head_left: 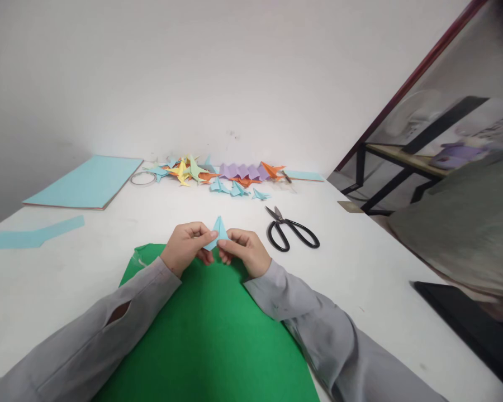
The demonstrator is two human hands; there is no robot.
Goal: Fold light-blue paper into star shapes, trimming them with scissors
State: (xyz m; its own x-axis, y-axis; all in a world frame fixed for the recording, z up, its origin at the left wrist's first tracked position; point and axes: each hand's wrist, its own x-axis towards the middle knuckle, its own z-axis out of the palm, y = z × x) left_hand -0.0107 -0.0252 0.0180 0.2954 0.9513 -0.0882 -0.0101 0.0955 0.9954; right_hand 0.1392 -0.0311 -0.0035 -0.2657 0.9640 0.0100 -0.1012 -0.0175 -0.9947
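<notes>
A small piece of folded light blue paper [219, 228], pointed at its top, is held between both hands above a green sheet [209, 335]. My left hand [186, 245] pinches its left side between thumb and fingers. On the right side, my right hand [248, 251] grips the lower edge with thumb and fingertips. Part of the paper is hidden behind the thumbs. To the right of my right hand lie black-handled scissors [285, 228], blades slightly apart and pointing away.
Several folded paper figures [188, 170] and a purple pleated strip [240, 172] lie along the wall. Blue sheets [86, 181] and a blue offcut [37, 237] are at left. A black flat object [461, 324] lies at right, near a person [456, 223].
</notes>
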